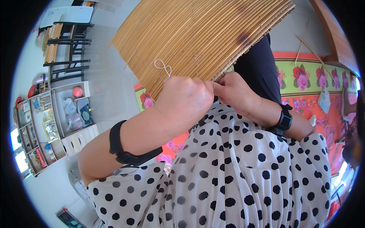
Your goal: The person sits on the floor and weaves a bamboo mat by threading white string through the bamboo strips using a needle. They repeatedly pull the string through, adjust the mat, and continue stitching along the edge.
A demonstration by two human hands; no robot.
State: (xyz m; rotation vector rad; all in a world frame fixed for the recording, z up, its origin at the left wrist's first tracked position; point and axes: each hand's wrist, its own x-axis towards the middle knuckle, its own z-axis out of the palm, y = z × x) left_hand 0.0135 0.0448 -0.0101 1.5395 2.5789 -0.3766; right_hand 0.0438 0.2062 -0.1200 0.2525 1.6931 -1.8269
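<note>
A mat of thin bamboo strips, bound with lines of thread, slopes away from me over my lap. My left hand is closed in a fist at the mat's near edge, knuckles up. A loop of white string sticks out from beneath this fist and lies over the strips. Close beside it, my right hand has thumb and fingers pinched together at the mat's near corner. The two hands almost touch. What lies between the fingertips is mostly hidden.
Shelves with bags and small goods stand at the left, below stacked dark-framed furniture. Loose thin sticks lie at the upper right, near a brown wooden panel. A red and green flowered cloth spreads at the right.
</note>
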